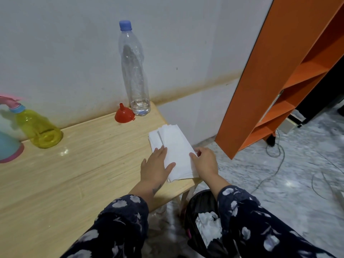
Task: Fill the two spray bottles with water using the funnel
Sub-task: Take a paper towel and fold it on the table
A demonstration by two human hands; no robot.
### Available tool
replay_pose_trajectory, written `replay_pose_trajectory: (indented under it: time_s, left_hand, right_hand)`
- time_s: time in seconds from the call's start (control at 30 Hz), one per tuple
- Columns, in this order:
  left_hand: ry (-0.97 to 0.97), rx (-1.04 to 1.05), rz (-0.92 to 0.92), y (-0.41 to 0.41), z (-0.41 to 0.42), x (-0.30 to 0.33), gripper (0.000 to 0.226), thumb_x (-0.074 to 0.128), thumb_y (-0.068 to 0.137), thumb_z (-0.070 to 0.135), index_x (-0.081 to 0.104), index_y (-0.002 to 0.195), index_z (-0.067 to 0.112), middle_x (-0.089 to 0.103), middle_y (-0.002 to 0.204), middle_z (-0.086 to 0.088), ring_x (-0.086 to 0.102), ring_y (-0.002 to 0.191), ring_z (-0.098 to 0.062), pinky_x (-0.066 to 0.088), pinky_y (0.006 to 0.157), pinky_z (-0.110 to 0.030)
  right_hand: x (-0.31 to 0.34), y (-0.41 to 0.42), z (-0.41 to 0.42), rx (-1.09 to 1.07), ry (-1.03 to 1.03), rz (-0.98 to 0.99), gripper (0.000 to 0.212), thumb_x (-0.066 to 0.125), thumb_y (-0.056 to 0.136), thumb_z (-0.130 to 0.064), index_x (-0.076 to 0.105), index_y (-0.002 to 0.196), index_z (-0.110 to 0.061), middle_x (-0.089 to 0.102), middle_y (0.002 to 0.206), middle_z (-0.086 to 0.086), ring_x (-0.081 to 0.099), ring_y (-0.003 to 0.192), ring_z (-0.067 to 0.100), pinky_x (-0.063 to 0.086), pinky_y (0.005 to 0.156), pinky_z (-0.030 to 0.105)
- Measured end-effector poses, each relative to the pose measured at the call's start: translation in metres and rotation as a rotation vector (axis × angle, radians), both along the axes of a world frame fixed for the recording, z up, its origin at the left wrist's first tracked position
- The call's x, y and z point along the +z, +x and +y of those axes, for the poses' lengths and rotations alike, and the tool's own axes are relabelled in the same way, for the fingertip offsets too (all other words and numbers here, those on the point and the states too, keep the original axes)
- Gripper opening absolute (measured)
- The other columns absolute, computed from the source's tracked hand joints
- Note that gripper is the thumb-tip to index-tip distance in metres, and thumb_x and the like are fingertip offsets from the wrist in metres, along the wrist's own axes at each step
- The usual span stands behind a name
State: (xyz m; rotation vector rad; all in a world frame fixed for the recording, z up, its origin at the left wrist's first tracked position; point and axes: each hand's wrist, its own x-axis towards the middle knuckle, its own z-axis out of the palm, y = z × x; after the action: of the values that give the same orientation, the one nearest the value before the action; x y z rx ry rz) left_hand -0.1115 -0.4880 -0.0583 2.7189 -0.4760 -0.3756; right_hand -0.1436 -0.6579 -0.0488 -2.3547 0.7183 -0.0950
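- Left hand [156, 165] flat, fingers straight, pressing on stack of white tissues [173, 151] at right edge of tabletop [74, 174].
- Right hand [205, 161] pinches the stack's right edge, fingers curled.
- Red funnel [124, 114] upside down by the wall, touching water bottle [135, 71], which is capped and nearly empty.
- Yellow spray bottle [37, 127] and blue spray bottle [8, 146] far left, both with water inside.
- Bin [202, 202] with crumpled tissue on floor.

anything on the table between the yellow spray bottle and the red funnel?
No. In the head view, only bare wooden table lies between the yellow spray bottle and the red funnel.
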Motion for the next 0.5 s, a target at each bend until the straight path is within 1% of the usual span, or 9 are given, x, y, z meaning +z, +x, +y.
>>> replay_pose_trajectory:
  time_s: [0.07, 0.13, 0.23, 0.3, 0.37, 0.4, 0.43, 0.47, 0.5]
  left_hand:
    - [0.011, -0.01, -0.004, 0.002, 0.001, -0.001, 0.067, 0.035, 0.098, 0.054, 0.013, 0.155, 0.026, 0.008, 0.162, 0.01, 0.006, 0.15, -0.013, 0.018, 0.118, -0.05]
    - [0.01, -0.017, -0.006, 0.002, 0.001, -0.001, 0.067, 0.035, 0.098, 0.054, 0.012, 0.155, 0.025, 0.008, 0.163, 0.009, 0.006, 0.15, -0.013, 0.018, 0.118, -0.05]
    - [0.012, -0.017, -0.007, 0.001, 0.001, -0.002, 0.067, 0.035, 0.099, 0.053, 0.011, 0.155, 0.025, 0.006, 0.163, 0.009, 0.004, 0.15, -0.013, 0.016, 0.119, -0.05]
    - [0.005, -0.016, 0.0, 0.0, 0.001, -0.002, 0.067, 0.035, 0.099, 0.052, 0.01, 0.155, 0.024, 0.004, 0.163, 0.009, 0.003, 0.15, -0.012, 0.014, 0.119, -0.049]
    - [0.0, -0.013, -0.006, 0.001, 0.0, -0.004, 0.068, 0.036, 0.099, 0.052, 0.011, 0.155, 0.024, 0.005, 0.163, 0.009, 0.004, 0.15, -0.012, 0.015, 0.119, -0.049]
    - [-0.001, -0.012, -0.017, 0.002, 0.0, -0.005, 0.068, 0.036, 0.098, 0.053, 0.011, 0.155, 0.024, 0.005, 0.163, 0.009, 0.004, 0.15, -0.012, 0.015, 0.119, -0.049]
    - [0.0, -0.015, -0.025, 0.002, 0.0, -0.005, 0.069, 0.036, 0.098, 0.054, 0.012, 0.155, 0.025, 0.006, 0.163, 0.009, 0.005, 0.15, -0.012, 0.016, 0.119, -0.049]
    - [0.001, -0.022, -0.028, 0.003, 0.0, -0.006, 0.069, 0.037, 0.098, 0.055, 0.012, 0.155, 0.025, 0.007, 0.163, 0.009, 0.005, 0.15, -0.012, 0.017, 0.118, -0.049]
    - [0.0, -0.034, -0.027, 0.004, 0.001, -0.006, 0.069, 0.037, 0.097, 0.055, 0.013, 0.154, 0.025, 0.007, 0.163, 0.01, 0.005, 0.149, -0.012, 0.017, 0.118, -0.049]
  right_hand:
    - [0.002, 0.001, 0.002, -0.061, 0.064, -0.065, 0.018, 0.06, 0.091, -0.025, 0.069, 0.104, -0.015, 0.069, 0.102, 0.002, 0.059, 0.085, 0.015, 0.045, 0.07, 0.025]
    - [0.006, 0.001, 0.005, -0.099, 0.09, -0.107, 0.01, 0.061, 0.09, -0.02, 0.069, 0.094, -0.016, 0.069, 0.095, 0.001, 0.056, 0.079, 0.013, 0.041, 0.065, 0.024]
    - [0.009, -0.001, 0.01, -0.069, 0.049, -0.232, 0.007, 0.059, 0.091, -0.021, 0.065, 0.092, -0.017, 0.066, 0.094, -0.003, 0.057, 0.086, 0.013, 0.039, 0.067, 0.024]
    - [0.011, -0.003, 0.017, 0.037, 0.064, -0.321, 0.006, 0.054, 0.094, -0.02, 0.06, 0.096, -0.018, 0.064, 0.091, -0.006, 0.058, 0.083, 0.011, 0.039, 0.065, 0.022]
    - [0.012, -0.006, 0.026, 0.144, 0.088, -0.36, 0.009, 0.049, 0.097, -0.018, 0.056, 0.102, -0.019, 0.066, 0.084, -0.002, 0.057, 0.067, 0.011, 0.039, 0.057, 0.023]
    - [0.012, -0.006, 0.029, 0.175, 0.093, -0.365, 0.014, 0.047, 0.098, -0.017, 0.056, 0.106, -0.021, 0.067, 0.079, 0.0, 0.055, 0.059, 0.01, 0.039, 0.053, 0.021]
    - [0.012, -0.006, 0.031, 0.195, 0.101, -0.362, 0.02, 0.045, 0.098, -0.014, 0.059, 0.109, -0.024, 0.067, 0.076, 0.0, 0.053, 0.056, 0.006, 0.038, 0.052, 0.017]
    - [0.011, -0.006, 0.033, 0.212, 0.117, -0.353, 0.027, 0.044, 0.097, -0.011, 0.063, 0.11, -0.025, 0.069, 0.079, -0.001, 0.054, 0.058, 0.003, 0.038, 0.055, 0.011]
    - [0.011, -0.006, 0.035, 0.227, 0.137, -0.34, 0.033, 0.043, 0.095, -0.006, 0.067, 0.109, -0.025, 0.071, 0.088, -0.002, 0.058, 0.067, 0.001, 0.038, 0.062, 0.006]
